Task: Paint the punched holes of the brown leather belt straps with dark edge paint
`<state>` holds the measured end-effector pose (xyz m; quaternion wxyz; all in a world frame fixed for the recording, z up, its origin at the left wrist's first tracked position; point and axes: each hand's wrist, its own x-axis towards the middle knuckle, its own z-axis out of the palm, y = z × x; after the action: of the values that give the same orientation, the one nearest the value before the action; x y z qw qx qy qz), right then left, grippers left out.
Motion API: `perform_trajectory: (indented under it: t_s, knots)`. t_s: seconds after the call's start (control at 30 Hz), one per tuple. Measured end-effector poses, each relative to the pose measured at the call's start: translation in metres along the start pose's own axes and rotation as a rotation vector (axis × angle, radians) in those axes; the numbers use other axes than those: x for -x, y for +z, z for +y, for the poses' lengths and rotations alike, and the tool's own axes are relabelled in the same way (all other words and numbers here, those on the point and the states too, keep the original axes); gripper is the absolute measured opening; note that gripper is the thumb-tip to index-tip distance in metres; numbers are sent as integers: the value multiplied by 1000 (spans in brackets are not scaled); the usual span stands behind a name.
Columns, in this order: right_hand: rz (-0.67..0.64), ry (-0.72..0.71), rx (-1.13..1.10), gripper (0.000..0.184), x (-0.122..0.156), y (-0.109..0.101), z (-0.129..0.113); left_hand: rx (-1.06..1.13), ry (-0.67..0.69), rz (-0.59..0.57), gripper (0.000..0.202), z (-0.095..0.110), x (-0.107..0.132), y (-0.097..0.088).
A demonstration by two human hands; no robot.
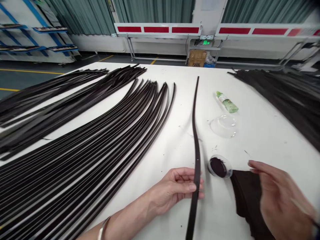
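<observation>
My left hand (pixel 178 186) grips a long dark strip (pixel 197 156) between thumb and fingers. The strip stands out over the white table, its far end curving away and its near end leaving the bottom of the view. My right hand (pixel 282 193), blurred, is raised at the lower right with fingers drawn together. A thin pale stick (pixel 298 205) shows against it, its kind unclear. Between the hands stands a small clear cup (pixel 226 166) with dark contents. Under the right hand lies a dark brown piece of material (pixel 246 190) with an uneven edge.
Many similar strips (pixel 112 140) lie side by side on the left, with bundles (pixel 95 90) behind them. Another dark pile (pixel 287 90) covers the right side. A green packet (pixel 227 101) and a clear plastic lid-like piece (pixel 225 126) lie beyond the cup on the table (pixel 175 133).
</observation>
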<state>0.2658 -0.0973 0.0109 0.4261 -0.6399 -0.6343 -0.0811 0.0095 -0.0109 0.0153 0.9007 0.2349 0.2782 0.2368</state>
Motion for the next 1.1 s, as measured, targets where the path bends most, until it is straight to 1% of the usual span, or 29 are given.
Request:
perform_trajectory:
  t_s: [0.07, 0.13, 0.2, 0.27, 0.33, 0.47, 0.6, 0.7, 0.77, 0.87, 0.93, 0.97, 1.03, 1.1]
  knots:
    - [-73, -68, 140, 31, 2, -1, 20, -22, 0, 16, 27, 3, 1, 2]
    - [-199, -134, 209, 36, 9, -2, 39, -47, -19, 30, 26, 5, 1, 2]
    - [-322, -170, 290, 41, 18, -3, 52, -68, -34, 36, 25, 7, 0, 1]
    - [-420, -206, 377, 48, 28, -5, 59, -86, -42, 46, 25, 8, -1, 0]
    - [-490, -238, 439, 57, 35, -6, 60, -93, -41, 65, 27, 8, -1, -1]
    - [-539, -267, 527, 73, 42, -10, 60, -102, -36, 99, 26, 6, -2, -3]
    - [-560, -284, 557, 85, 49, -13, 63, -119, -36, 104, 25, 6, -1, -5]
    - [-560, -257, 582, 90, 52, -14, 63, -119, -38, 100, 24, 7, 0, -5]
    - [-538, -253, 582, 87, 51, -16, 60, -118, -40, 96, 24, 8, 0, -4]
    - [-537, -258, 523, 72, 51, -20, 60, -101, -22, 108, 25, 7, 1, -2]
    - [-538, -235, 469, 64, 54, -22, 66, -71, -7, 96, 28, 5, 2, -1]
    - [-499, -227, 436, 62, 57, -21, 72, -58, -6, 73, 29, 4, 2, -1]
    - [-380, -204, 363, 57, 65, -18, 86, -51, -11, 28, 31, 2, 1, -2]
    - [-295, -172, 294, 54, 73, -15, 98, -56, -8, 12, 30, 1, 0, -3]
